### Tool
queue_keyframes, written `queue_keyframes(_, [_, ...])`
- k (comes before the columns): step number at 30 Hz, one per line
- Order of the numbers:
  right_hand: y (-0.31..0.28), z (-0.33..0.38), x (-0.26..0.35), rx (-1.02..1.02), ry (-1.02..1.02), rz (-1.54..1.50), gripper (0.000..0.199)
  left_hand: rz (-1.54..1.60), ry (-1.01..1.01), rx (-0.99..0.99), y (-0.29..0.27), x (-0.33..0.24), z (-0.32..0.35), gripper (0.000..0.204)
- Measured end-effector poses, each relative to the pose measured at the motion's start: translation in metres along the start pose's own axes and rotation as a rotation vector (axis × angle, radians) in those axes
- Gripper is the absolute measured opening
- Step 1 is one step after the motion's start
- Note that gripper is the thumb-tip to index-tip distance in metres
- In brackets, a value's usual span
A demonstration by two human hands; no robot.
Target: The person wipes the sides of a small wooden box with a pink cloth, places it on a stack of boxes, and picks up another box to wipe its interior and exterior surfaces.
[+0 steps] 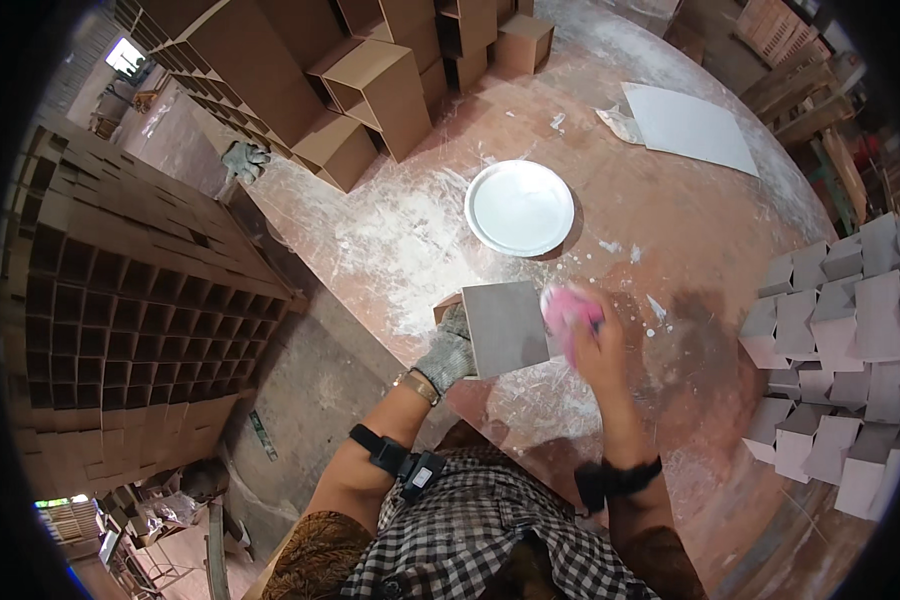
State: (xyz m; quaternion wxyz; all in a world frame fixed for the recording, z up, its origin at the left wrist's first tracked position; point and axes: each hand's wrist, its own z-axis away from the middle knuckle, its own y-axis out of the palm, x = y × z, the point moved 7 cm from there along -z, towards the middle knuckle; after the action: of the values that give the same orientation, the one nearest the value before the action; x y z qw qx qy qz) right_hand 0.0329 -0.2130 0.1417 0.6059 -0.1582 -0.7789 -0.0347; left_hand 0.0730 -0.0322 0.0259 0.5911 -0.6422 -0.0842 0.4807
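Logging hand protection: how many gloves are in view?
2: a worn glove on the left hand, a loose glove at the upper-left edge of the table. Others may be hidden.

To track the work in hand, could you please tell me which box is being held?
The grey-faced box in the gloved left hand; the grey boxes at right and all the stacked brown boxes are untouched.

Grey box (508, 328), pink item (567, 312), white dish (502, 249), grey glove (446, 357), black-and-white checked garment (460, 520)
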Motion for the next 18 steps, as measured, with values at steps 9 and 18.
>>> queue_keyframes(9, [0.055, -0.004, 0.014, 0.130, -0.316, 0.432, 0.025, 0.306, 0.042, -0.144, 0.013, 0.011, -0.006, 0.055])
queue_keyframes(18, [0.044, -0.019, 0.006, 0.117, -0.402, 0.356, 0.025, -0.032, 0.045, -0.070, -0.010, -0.016, -0.006, 0.061])
